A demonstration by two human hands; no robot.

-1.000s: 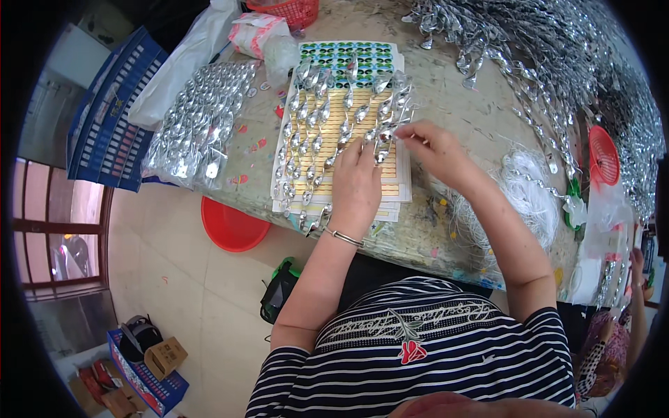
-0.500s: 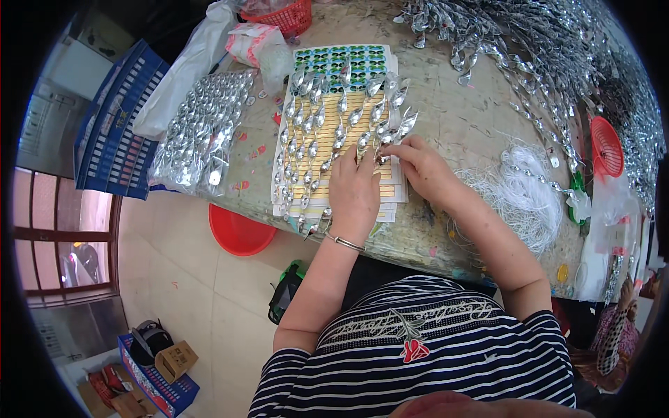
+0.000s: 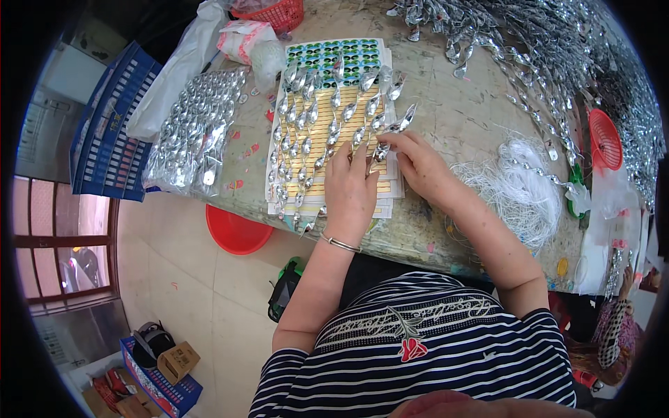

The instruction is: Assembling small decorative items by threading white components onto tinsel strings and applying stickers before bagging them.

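Bent over a silver twisted foil strand (image 3: 358, 136), the fingers of my left hand (image 3: 350, 191) press it onto a stack of printed sheets (image 3: 324, 205); the strand shows in the gap between two fingers. My right hand (image 3: 424, 166) pinches the lower part of another silver twisted strand (image 3: 380, 151) between thumb and forefinger, beside my left fingertips. Several more such strands (image 3: 301, 146) lie lengthwise over the sheets, which carry yellow strips and, at the top, a green and blue oval sticker sheet (image 3: 333, 51). What lies under my left palm is hidden.
A clear bag of silver foil twists (image 3: 191, 132) lies on the left, beside a blue crate (image 3: 111, 125). To the right are tangled white thread (image 3: 526, 188), green scissors (image 3: 578, 192) and a red basket (image 3: 605, 139). Silver garlands (image 3: 516, 35) fill the far right. A red basin (image 3: 237, 230) is below the table edge.
The whole view has shifted slightly, moving the table and sheets a little left in the picture. Both hands stay at the same strands, with only small finger movement.
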